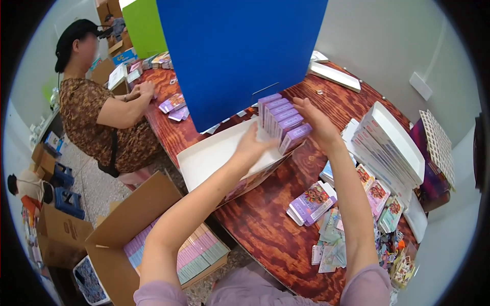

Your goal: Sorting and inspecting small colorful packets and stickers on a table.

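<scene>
Centrally, in the head view, with the middle of the view as the hub of the dial, a row of purple boxes [278, 115] stood on edge toward 1 o'clock, at the far right end of an open white box [209, 160]. The nearest purple box sat a little askew from the others.

The left hand [253, 148] was over the white box, its fingers spread wide and pointing at the row's near end; I cannot tell whether the tips touched. The right hand [317, 122] flanked the row toward 2 o'clock, fingers extended and slightly parted; contact there cannot be told either.

At 12 o'clock rose a blue panel [240, 56]. Toward 3 o'clock, white trays [390, 145] leaned in a stack. At 4 o'clock, another purple carton [312, 200] with a picture on its face lay on the red-brown table [260, 224], just beside some loose cards [333, 237]. At 7 o'clock, a brown carton [140, 204] held tight rows of thin pastel packs [204, 250]. Toward 10 o'clock, a co-worker [84, 107] in a patterned top and black cap had both hands together above the table, near a few purple packages [174, 103].
</scene>
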`<state>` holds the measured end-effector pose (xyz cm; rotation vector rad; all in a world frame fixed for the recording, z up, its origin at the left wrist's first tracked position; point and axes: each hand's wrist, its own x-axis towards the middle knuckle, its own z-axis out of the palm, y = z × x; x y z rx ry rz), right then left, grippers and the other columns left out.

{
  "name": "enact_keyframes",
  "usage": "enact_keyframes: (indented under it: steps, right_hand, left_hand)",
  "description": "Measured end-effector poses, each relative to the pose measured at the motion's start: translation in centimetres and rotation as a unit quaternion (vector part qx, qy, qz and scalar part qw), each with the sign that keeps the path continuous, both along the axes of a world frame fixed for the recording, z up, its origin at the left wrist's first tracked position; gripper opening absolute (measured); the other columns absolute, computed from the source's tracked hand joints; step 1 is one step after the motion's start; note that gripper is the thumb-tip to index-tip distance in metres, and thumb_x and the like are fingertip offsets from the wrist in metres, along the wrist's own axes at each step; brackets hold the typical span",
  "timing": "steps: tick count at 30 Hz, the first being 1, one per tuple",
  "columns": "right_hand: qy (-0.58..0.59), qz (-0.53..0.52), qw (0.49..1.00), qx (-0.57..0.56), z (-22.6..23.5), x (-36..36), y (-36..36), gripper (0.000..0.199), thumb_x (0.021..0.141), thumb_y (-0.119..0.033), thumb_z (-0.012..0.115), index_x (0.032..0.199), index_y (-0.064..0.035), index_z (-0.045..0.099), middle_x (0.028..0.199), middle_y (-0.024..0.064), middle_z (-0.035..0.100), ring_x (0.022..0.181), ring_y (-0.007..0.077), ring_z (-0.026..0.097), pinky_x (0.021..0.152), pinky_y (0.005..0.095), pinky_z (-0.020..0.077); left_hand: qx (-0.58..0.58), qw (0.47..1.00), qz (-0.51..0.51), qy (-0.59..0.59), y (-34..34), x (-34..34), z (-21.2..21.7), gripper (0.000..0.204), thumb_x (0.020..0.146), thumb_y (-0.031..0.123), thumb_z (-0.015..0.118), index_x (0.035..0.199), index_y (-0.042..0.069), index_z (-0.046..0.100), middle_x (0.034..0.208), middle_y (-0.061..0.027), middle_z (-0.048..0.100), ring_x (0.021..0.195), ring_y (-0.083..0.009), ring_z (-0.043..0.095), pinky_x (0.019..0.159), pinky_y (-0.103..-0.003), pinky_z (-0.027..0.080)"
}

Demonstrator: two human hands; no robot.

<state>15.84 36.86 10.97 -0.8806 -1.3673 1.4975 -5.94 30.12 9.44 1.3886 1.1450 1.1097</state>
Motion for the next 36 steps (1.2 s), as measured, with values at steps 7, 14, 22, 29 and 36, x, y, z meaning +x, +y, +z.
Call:
enact_keyframes:
  steps: [7, 14, 22, 29, 36]
  right_hand:
    - [0.088, 0.009, 0.995, -0.05, -0.8, -1.0, -1.7, 0.073, 0.1, -0.059, 0.048, 0.143, -0.0008, 0.048, 0.134, 0.0114, 0.06, 0.124, 0.0215, 0.054, 0.107, 0.0383, 0.039]
    - [0.162, -0.17, 0.968, -0.09, -1.6, -3.9, -2.8, 0.052, 0.101, -0.046, 0.053, 0.119, 0.0011, 0.065, 0.105, 0.01, 0.07, 0.098, 0.0205, 0.064, 0.092, 0.0338, 0.0467]
    - [0.17, -0.216, 0.961, -0.007, -6.8, -4.5, 2.6, 0.04, 0.098, -0.041, 0.057, 0.104, -0.0047, 0.071, 0.094, 0.0074, 0.071, 0.088, 0.0186, 0.064, 0.085, 0.0323, 0.0475]
    - [0.14, -0.255, 0.957, -0.002, -5.3, -4.8, 1.3, 0.056, 0.1, -0.053, 0.051, 0.107, -0.0005, 0.068, 0.102, 0.0099, 0.068, 0.096, 0.0186, 0.06, 0.089, 0.0324, 0.0447]
    - [0.06, -0.241, 0.965, -0.088, -2.5, 8.0, -12.0, 0.03, 0.099, -0.033, 0.058, 0.11, -0.0054, 0.067, 0.098, 0.0061, 0.072, 0.086, 0.0157, 0.067, 0.08, 0.0312, 0.0534]
  left_hand:
    - [0.192, 0.956, 0.184, 0.122, 5.3, 2.1, -0.3, 0.075, 0.102, 0.046, 0.045, 0.153, -0.005, 0.025, 0.158, -0.0283, 0.027, 0.149, -0.0384, 0.024, 0.122, -0.041, 0.019]
    - [0.172, 0.962, 0.163, 0.136, 5.3, 3.4, -2.0, 0.075, 0.103, 0.048, 0.04, 0.153, -0.006, 0.024, 0.154, -0.0321, 0.03, 0.146, -0.0428, 0.027, 0.119, -0.044, 0.023]
    - [0.145, 0.977, 0.156, 0.01, 6.5, 3.6, -3.5, 0.086, 0.105, 0.051, 0.04, 0.154, -0.012, 0.008, 0.163, -0.0284, 0.012, 0.153, -0.0346, 0.011, 0.124, -0.037, 0.009]
    - [0.093, 0.978, 0.181, -0.034, 7.3, 1.7, -3.8, 0.093, 0.1, 0.063, 0.042, 0.16, 0.003, 0.003, 0.166, -0.0175, 0.01, 0.152, -0.0312, 0.015, 0.121, -0.042, 0.017]
    - [0.477, 0.856, 0.124, 0.156, -5.7, 7.9, 2.1, 0.059, 0.095, 0.011, 0.063, 0.147, -0.002, 0.038, 0.153, -0.0237, 0.036, 0.144, -0.0362, 0.033, 0.118, -0.045, 0.025]
